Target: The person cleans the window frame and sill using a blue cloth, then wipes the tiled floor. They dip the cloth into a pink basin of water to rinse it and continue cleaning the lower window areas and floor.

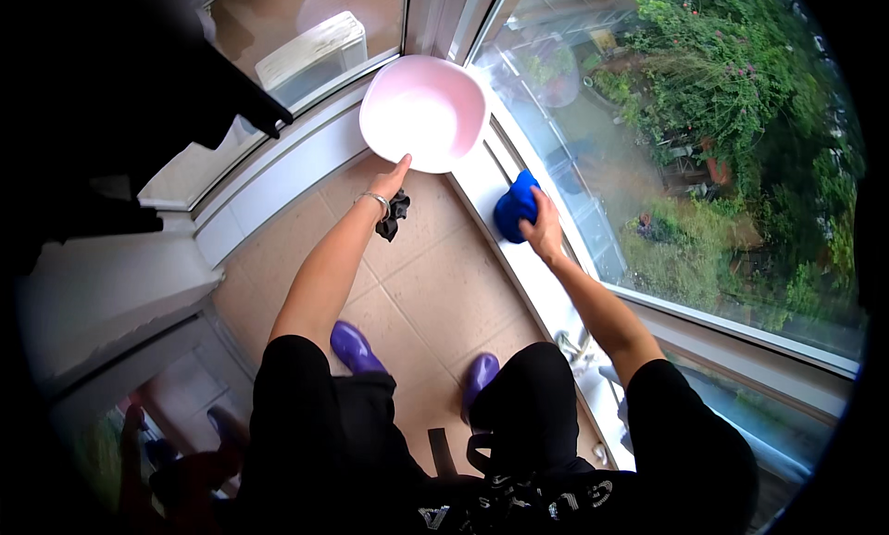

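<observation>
A pale pink plastic basin (469,128) is at the window corner, over the meeting of two white ledges. My left hand (390,182) grips its near rim, thumb on top and the other fingers hidden beneath. The inside looks bright, and I cannot tell whether it holds water. On the right ledge, my right hand (545,222) holds a bunched blue cloth (512,212), pressing it close to the window frame. A crumpled black thing (394,219) shows beside my left wrist; whether it lies on the floor or hangs is unclear.
Beige floor tiles (424,285) lie below, with my purple boots (355,347) on them. A white ledge (514,264) runs under the right window (590,167). Small pale objects (580,347) lie on it near my right knee. Dark hanging fabric (173,69) fills the upper left.
</observation>
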{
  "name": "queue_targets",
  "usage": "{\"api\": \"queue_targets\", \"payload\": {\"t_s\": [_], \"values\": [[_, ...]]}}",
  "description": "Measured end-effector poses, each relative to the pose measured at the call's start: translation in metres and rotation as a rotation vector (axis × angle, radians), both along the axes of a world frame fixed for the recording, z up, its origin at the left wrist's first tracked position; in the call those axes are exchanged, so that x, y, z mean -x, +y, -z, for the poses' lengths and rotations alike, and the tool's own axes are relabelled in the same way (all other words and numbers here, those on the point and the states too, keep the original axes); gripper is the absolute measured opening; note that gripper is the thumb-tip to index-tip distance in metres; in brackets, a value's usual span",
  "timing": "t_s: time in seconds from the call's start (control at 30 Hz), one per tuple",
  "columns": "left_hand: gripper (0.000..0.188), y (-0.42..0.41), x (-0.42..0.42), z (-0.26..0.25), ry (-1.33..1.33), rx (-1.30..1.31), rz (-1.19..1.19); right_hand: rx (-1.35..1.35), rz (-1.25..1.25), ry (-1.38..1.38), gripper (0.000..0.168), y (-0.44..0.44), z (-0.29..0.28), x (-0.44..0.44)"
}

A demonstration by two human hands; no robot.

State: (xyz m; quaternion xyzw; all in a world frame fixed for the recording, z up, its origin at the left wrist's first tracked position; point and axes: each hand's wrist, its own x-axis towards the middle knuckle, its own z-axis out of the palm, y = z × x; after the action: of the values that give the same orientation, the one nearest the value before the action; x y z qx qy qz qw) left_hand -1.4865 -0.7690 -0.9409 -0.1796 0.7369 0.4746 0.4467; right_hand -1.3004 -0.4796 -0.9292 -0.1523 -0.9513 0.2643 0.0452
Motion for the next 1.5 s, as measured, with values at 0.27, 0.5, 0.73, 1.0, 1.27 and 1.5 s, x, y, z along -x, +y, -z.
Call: {"api": "queue_targets", "payload": {"t_s": [0.27,0.5,0.73,1.0,1.27,1.5], "values": [[0.041,0.001,0.015,0.04,0.177,-0.208,-0.442,-0.261,-0.044,-0.304,0.093,-0.024,0.078,0.013],[0.038,-0.147,-0.139,0.004,0.098,-0.309,-0.669,-0.213,-0.177,-0.169,0.087,-0.024,0.08,0.157],[0.033,-0.207,-0.241,0.034,0.18,-0.2,-1.059,0.133,-0.565,-0.215,0.056,-0.081,0.056,0.18],[0.04,-0.233,-0.288,0.018,0.228,-0.272,-1.211,-0.207,0.021,-0.14,0.071,-0.105,0.091,0.332],[0.035,-0.275,-0.349,0.026,0.117,-0.158,-1.269,-0.042,-0.957,-0.024,0.051,-0.29,0.094,0.266],[0.043,-0.309,-0.421,0.018,0.134,-0.051,-1.114,-0.332,-0.162,0.18,0.078,-0.244,0.129,0.356]]}}
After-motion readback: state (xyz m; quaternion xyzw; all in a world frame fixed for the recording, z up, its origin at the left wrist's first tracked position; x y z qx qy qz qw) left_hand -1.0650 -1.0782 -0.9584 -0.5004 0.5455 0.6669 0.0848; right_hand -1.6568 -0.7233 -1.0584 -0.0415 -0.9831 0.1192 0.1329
